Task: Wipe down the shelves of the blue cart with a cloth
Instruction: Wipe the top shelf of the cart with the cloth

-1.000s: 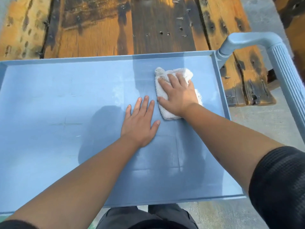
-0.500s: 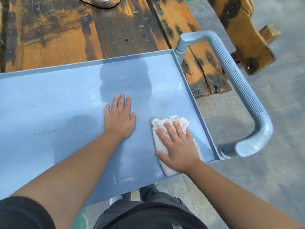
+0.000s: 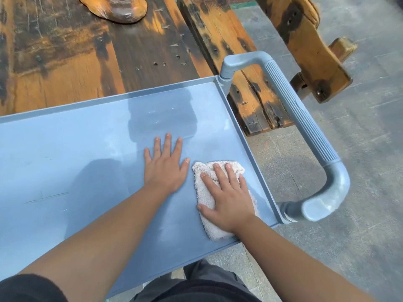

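Right hand [image 3: 226,199]: fingers flat, pressing white cloth [image 3: 205,214] near top shelf's [image 3: 65,162] right rim.
Left hand [image 3: 165,168]: spread flat on shelf, holding nothing.

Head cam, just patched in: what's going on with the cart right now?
A person is wiping the top shelf of the blue cart. The right hand presses a white cloth flat on the shelf near its handle-side, near corner. The left hand lies flat on the bare shelf just beside it. The grey handle is untouched. Lower shelves aren't in view.
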### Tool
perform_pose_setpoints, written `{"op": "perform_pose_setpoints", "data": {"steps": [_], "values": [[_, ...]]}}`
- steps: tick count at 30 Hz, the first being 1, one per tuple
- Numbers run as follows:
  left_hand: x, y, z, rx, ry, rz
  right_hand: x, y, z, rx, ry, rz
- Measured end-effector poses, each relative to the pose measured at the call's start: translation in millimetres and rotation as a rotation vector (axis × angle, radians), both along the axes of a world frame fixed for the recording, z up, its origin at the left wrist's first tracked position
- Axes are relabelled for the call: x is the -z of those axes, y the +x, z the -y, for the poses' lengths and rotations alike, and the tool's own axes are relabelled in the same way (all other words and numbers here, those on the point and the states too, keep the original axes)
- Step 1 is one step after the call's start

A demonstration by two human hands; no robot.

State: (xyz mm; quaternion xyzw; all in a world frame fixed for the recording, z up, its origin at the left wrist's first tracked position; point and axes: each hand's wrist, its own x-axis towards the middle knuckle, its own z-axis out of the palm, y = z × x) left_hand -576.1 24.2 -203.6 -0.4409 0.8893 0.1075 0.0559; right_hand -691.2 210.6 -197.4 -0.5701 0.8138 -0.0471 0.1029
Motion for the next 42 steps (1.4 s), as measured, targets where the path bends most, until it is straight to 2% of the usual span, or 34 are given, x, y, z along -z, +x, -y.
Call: {"op": "perform_pose_setpoints", "data": {"steps": [7,14,21,26,36,42], "values": [[0.7,0.7,-1.0,-0.007,-0.011,-0.005,1.7,-48.9,60.9,0.048,-0.050,-0.016],[2.7,0.4,0.1,-0.020,-0.005,0.014,3.2,-87.7,126.5,-0.049,-0.020,-0.096],[7.5,1.3,0.3,-0.022,-0.020,0.037,5.1,-119.3,207.5,-0.095,0.007,-0.080],[10.7,0.9,-0.2,-0.018,-0.032,0.013,1.2,-136.3,254.7,-0.122,-0.053,-0.097],[5.1,-2.2,-1.3,-0.016,-0.004,0.031,1.5,-136.7,251.2,-0.171,-0.032,-0.155],[2.2,-4.7,-2.4,0.027,0.001,0.030,-7.2,-111.9,177.3,-0.147,0.077,-0.082]]}}
